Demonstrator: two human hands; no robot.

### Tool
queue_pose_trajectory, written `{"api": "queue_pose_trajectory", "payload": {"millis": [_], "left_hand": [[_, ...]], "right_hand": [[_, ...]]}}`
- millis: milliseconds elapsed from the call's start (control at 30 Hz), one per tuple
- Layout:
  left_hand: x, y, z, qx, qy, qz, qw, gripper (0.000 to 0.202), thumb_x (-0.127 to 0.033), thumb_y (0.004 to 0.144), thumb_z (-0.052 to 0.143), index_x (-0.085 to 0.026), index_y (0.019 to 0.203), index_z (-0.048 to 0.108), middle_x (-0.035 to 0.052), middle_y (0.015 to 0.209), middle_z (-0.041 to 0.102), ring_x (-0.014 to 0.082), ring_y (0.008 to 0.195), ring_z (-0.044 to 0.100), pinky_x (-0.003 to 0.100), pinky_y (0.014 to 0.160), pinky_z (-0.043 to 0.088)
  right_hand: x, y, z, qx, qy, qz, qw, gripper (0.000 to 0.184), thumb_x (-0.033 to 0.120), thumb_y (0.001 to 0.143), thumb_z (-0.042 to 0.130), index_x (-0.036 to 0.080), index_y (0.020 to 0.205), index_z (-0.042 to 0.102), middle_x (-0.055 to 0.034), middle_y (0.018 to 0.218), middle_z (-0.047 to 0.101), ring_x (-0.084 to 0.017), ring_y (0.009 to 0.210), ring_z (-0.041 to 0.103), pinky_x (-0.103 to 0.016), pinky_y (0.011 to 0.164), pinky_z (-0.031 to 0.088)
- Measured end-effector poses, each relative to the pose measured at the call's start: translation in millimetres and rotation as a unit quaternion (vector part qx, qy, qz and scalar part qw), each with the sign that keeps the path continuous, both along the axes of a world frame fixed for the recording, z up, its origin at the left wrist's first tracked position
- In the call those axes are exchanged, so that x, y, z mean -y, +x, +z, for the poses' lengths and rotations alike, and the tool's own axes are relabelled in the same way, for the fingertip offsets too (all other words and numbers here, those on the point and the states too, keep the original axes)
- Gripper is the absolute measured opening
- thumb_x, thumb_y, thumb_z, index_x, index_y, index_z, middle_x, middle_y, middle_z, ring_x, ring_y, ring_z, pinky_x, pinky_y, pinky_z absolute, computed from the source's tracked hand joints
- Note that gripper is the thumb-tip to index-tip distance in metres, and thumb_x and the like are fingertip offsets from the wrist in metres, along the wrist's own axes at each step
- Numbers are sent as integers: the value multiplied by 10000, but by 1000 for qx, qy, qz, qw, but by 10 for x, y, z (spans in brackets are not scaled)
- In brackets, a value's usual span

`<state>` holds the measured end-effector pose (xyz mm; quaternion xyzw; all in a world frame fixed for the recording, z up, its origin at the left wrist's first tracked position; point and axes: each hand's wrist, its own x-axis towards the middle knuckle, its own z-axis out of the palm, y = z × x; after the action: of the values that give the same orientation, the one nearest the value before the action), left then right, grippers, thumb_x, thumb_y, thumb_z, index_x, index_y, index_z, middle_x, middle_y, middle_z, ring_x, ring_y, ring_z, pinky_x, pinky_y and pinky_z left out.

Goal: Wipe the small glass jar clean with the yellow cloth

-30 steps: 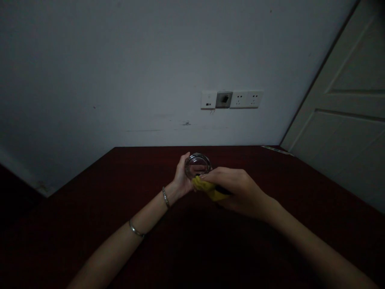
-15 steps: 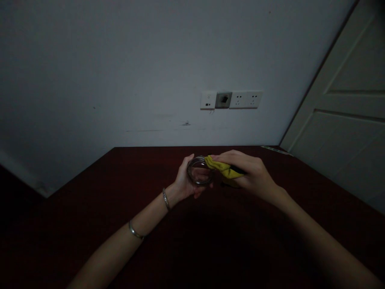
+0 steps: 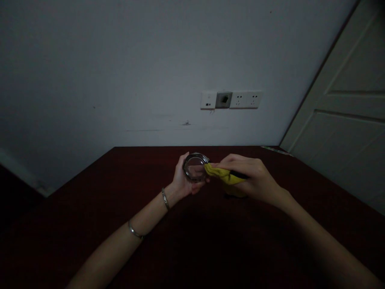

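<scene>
My left hand (image 3: 179,178) is closed around a round clear glass dish (image 3: 194,162) with a thick rim, its fingers showing through and below the glass. The dish is tilted toward me. A yellow cloth (image 3: 221,172) with a dark part is pinched in my right hand (image 3: 257,176). The front fold of the cloth touches the right side of the dish's rim, and its loose end hangs below my fingers. Two metal bracelets (image 3: 165,198) are on my left arm.
Beneath my hands lies a dark red table (image 3: 144,164). Behind it rises a pale wall (image 3: 150,72) with a row of sockets and switches (image 3: 231,100). A white panelled door (image 3: 345,120) stands at the right. The light is dim.
My left hand has shifted slightly left and up with the glass dish. The cloth in my right hand has slid lower along the rim's right side, and more of it hangs down.
</scene>
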<state>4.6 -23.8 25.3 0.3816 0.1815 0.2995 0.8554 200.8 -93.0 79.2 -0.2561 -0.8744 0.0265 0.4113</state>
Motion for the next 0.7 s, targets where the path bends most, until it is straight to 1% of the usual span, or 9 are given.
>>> {"api": "queue_pose_trajectory", "payload": {"millis": [67, 167, 233, 367, 467, 533, 600, 633, 700], "left_hand": [[-13, 3, -6, 21, -19, 25, 999, 651, -686, 746, 332, -113, 827, 630, 69, 574, 589, 97, 298, 353, 209, 272, 181], [-35, 13, -19, 37, -40, 44, 998, 643, -665, 754, 353, -99, 887, 626, 33, 541, 548, 84, 299, 326, 200, 279, 168], [-44, 20, -30, 38, -43, 39, 998, 662, -667, 750, 363, -86, 929, 625, 38, 563, 563, 79, 310, 329, 199, 285, 167], [-34, 38, -24, 39, -45, 38, 997, 681, -677, 737, 375, -78, 925, 636, 60, 598, 603, 81, 327, 347, 202, 294, 161], [-14, 57, 0, 28, -55, 56, 997, 713, -693, 733, 367, -66, 928, 643, 66, 567, 598, 81, 318, 350, 202, 289, 168], [-12, 67, 8, 29, -56, 76, 995, 699, -685, 739, 372, -68, 920, 647, 76, 576, 604, 86, 338, 389, 193, 293, 190], [-17, 68, 5, 38, -48, 90, 994, 653, -660, 754, 378, -86, 910, 649, 87, 621, 626, 89, 365, 428, 185, 301, 217], [-20, 65, 2, 41, -40, 96, 994, 631, -650, 762, 374, -99, 903, 648, 90, 642, 636, 88, 366, 433, 184, 303, 227], [-18, 53, -4, 30, -23, 94, 995, 639, -667, 765, 344, -113, 881, 641, 101, 657, 648, 89, 349, 431, 191, 300, 250]], "right_hand": [[6, -15, -18, 10, 1, 8, 1000, 312, 102, 821, 571, 150, 1118, 654, -92, 904, 662, -151, 799, 621, -264, 663, 513], [10, -38, -62, 24, 15, 14, 999, 366, 74, 804, 557, 139, 1157, 627, -104, 936, 660, -167, 839, 621, -280, 675, 520], [13, -46, -84, 39, 22, 5, 999, 387, 63, 789, 552, 125, 1165, 619, -118, 960, 657, -181, 862, 623, -291, 682, 524], [31, -51, -81, 69, 24, -7, 997, 418, 53, 764, 553, 118, 1173, 608, -124, 978, 655, -191, 881, 625, -303, 692, 529], [51, -70, -55, 73, 12, 3, 997, 429, 36, 739, 540, 123, 1152, 617, -112, 947, 656, -180, 846, 626, -296, 669, 528], [60, -82, -40, 67, 1, 17, 998, 435, 31, 728, 540, 136, 1142, 623, -96, 926, 659, -166, 818, 625, -282, 655, 524], [60, -79, -25, 49, -1, 21, 999, 427, 48, 746, 546, 170, 1148, 622, -79, 927, 669, -160, 820, 623, -275, 659, 524], [57, -67, -16, 35, 2, 13, 999, 410, 65, 764, 546, 187, 1147, 624, -72, 927, 675, -161, 823, 625, -278, 664, 525], [43, -27, 6, 7, 18, -25, 999, 364, 91, 793, 535, 205, 1123, 638, -68, 923, 686, -170, 826, 631, -294, 680, 527]]}}
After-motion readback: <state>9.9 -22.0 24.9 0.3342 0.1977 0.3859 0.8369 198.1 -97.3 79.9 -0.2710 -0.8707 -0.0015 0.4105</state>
